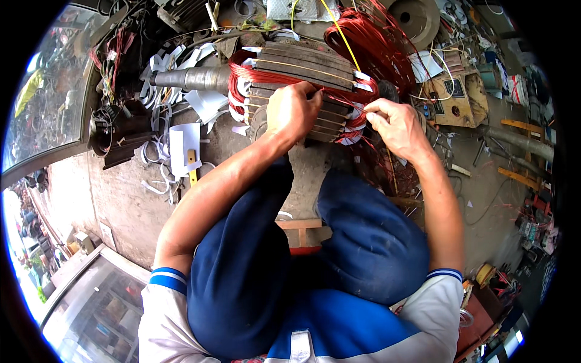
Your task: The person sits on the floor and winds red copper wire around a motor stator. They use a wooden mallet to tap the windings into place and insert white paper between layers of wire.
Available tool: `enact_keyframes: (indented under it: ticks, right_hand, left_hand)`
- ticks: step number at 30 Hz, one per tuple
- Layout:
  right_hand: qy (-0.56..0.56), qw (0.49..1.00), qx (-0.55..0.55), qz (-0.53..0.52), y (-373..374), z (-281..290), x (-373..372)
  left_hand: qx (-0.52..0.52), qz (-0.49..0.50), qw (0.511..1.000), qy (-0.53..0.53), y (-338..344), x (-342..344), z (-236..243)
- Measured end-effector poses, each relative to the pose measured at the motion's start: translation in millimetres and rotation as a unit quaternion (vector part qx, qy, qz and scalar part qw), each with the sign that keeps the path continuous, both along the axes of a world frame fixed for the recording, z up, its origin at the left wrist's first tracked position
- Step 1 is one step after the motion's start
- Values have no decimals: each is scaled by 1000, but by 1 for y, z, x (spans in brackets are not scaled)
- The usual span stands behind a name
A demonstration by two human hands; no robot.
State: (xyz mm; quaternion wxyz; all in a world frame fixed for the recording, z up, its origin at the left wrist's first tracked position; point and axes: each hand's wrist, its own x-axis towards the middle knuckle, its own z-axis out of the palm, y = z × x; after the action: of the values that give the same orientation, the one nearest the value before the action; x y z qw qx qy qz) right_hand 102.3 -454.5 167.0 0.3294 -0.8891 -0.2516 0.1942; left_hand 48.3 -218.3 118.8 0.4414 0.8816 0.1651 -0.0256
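In front of my knees lies a slotted motor rotor with a steel shaft sticking out to the left. Red enamelled copper wire runs along its slots and loops around both ends, with white paper insulation at the slot mouths. My left hand rests on the rotor's middle, fingers curled down on the red wires. Off the rotor's right end, my right hand pinches red copper wire between thumb and fingertips. Several thin strands stretch between the two hands.
A large coil of red wire lies behind the rotor's right end. White paper strips and a yellow ruler-like piece litter the floor at left. A dark slotted motor part stands farther left. A worn board lies at right.
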Motion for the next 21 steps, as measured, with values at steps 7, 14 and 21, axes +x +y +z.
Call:
enact_keyframes:
  ticks: [7,14,21]
  right_hand:
    - [220,975,-26,-32,21,-18,15]
    - [355,931,40,-72,32,-23,2]
    - [8,985,-164,52,39,2,19]
  left_hand:
    - [-1,10,999,-35,-1,-2,-8]
    - [-26,31,998,-46,-4,-4,-10]
    - [-21,23,995,-92,-2,-7,-17]
